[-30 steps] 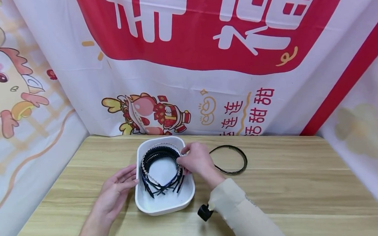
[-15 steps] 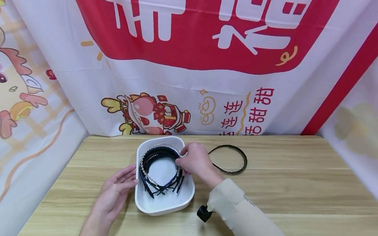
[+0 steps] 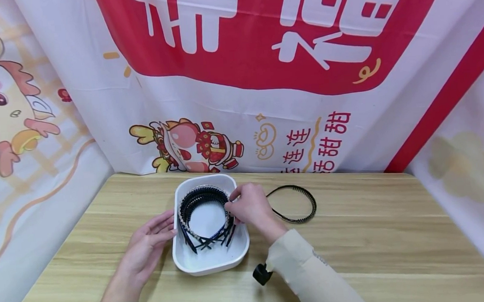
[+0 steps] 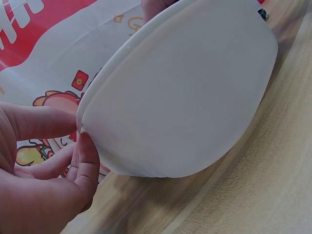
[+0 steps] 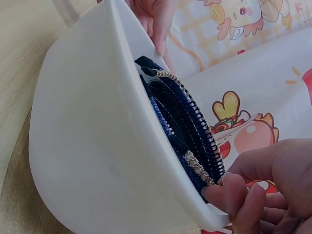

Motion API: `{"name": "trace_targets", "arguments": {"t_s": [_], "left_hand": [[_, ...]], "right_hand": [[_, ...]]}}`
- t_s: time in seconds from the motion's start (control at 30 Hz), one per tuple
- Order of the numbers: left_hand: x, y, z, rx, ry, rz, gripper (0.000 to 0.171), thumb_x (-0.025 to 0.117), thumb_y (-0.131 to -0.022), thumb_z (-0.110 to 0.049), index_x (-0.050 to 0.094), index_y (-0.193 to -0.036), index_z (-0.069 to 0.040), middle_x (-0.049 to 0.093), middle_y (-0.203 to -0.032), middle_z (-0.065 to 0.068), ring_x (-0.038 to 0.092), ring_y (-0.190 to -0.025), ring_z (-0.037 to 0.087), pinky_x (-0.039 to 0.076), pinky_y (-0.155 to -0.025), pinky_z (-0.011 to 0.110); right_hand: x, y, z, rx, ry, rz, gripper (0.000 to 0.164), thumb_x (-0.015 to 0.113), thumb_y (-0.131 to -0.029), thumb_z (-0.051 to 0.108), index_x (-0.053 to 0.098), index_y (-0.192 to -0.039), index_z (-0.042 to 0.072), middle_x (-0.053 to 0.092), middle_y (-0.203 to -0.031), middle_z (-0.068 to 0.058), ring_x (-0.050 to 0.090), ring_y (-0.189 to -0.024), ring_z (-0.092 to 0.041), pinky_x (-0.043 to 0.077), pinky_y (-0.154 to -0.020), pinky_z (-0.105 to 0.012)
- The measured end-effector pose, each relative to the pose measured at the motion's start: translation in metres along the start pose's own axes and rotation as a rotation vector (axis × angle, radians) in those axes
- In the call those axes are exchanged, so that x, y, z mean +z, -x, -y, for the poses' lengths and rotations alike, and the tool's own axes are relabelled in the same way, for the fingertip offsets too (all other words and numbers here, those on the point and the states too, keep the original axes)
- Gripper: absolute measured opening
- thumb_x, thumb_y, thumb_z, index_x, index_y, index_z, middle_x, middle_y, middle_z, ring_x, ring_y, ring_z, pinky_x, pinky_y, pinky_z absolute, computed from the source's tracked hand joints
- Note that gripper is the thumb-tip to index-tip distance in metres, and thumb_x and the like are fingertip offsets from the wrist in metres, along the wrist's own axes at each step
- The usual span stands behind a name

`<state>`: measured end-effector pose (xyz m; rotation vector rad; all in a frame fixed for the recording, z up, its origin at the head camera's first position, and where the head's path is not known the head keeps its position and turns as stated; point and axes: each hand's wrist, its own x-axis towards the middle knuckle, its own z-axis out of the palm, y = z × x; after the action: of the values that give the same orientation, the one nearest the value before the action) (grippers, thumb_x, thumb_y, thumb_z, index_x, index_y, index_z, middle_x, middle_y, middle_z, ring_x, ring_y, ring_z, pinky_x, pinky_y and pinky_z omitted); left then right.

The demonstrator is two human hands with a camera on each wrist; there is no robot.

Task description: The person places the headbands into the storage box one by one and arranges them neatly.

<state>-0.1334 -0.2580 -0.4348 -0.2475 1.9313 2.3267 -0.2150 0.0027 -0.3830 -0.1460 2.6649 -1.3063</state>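
Note:
A white plastic basin [image 3: 213,265] stands on the table with a stack of dark toothed headbands [image 3: 187,214] inside. On top lies a headband trimmed with sparkling stones [image 5: 187,100], its tips crossing those of the others toward the near side. My right hand [image 3: 251,206] reaches over the basin's right rim and pinches the sparkling headband between thumb and fingers. At the left side my left hand [image 3: 149,242] holds the basin, thumb and finger meeting at its rim in the left wrist view. The right fingertips hide part of the headband.
A single black toothed headband [image 3: 297,205] lies on the wooden table [image 3: 376,235], just right of the basin and behind the right hand. A printed cloth [image 3: 254,83] hangs along the table's back edge, and more cloth rises at both sides.
The sparkling headband has shifted slightly left and sits more evenly over the stack. My right hand has moved a touch left with it; the left hand and basin have stayed put.

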Motion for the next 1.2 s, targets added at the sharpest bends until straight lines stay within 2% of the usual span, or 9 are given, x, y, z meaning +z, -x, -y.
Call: {"name": "trace_targets", "arguments": {"t_s": [0.23,0.4,0.6,0.93,1.2], "left_hand": [[0.0,0.0,-0.001,0.001,-0.007,-0.004,0.073,0.065,-0.096,0.009,0.033,-0.161,0.006,0.07,-0.119,-0.014,0.066,-0.114,0.004,0.055,-0.105,0.019],[0.0,0.0,-0.001,0.004,-0.008,0.002,0.073,0.065,-0.096,0.008,0.032,-0.161,0.006,0.07,-0.12,-0.014,0.066,-0.114,0.004,0.055,-0.105,0.019],[-0.001,0.0,0.0,0.007,-0.003,0.007,0.073,0.065,-0.096,0.008,0.032,-0.161,0.007,0.071,-0.119,-0.013,0.066,-0.115,0.005,0.055,-0.105,0.019],[-0.001,0.0,0.0,0.001,-0.006,0.0,0.073,0.065,-0.096,0.008,0.031,-0.162,0.007,0.07,-0.12,-0.013,0.066,-0.115,0.004,0.055,-0.105,0.018],[-0.001,0.001,0.001,0.005,-0.008,0.0,0.073,0.064,-0.096,0.008,0.032,-0.161,0.007,0.071,-0.119,-0.014,0.066,-0.114,0.004,0.055,-0.104,0.018]], "right_hand": [[0.0,-0.001,-0.002,-0.006,-0.012,-0.001,0.017,0.079,-0.09,0.01,0.078,-0.105,0.002,0.071,-0.064,-0.005,0.079,-0.068,-0.034,0.057,-0.047,-0.024],[-0.001,0.0,-0.003,0.006,-0.051,-0.012,0.02,0.079,-0.09,0.01,0.077,-0.109,0.002,0.072,-0.065,-0.007,0.073,-0.056,-0.024,0.057,-0.047,-0.025],[-0.006,0.003,-0.007,0.011,-0.145,-0.035,0.017,0.077,-0.091,0.008,0.077,-0.107,0.004,0.075,-0.07,-0.009,0.067,-0.05,-0.017,0.057,-0.048,-0.026],[-0.019,0.007,-0.026,-0.028,-0.348,-0.07,0.012,0.077,-0.092,0.008,0.079,-0.104,0.006,0.078,-0.079,-0.013,0.066,-0.053,-0.016,0.065,-0.059,-0.042],[-0.032,0.01,-0.051,-0.002,-0.431,-0.132,0.011,0.08,-0.093,0.01,0.08,-0.104,0.009,0.077,-0.08,-0.011,0.067,-0.055,-0.018,0.058,-0.053,-0.028]]}}
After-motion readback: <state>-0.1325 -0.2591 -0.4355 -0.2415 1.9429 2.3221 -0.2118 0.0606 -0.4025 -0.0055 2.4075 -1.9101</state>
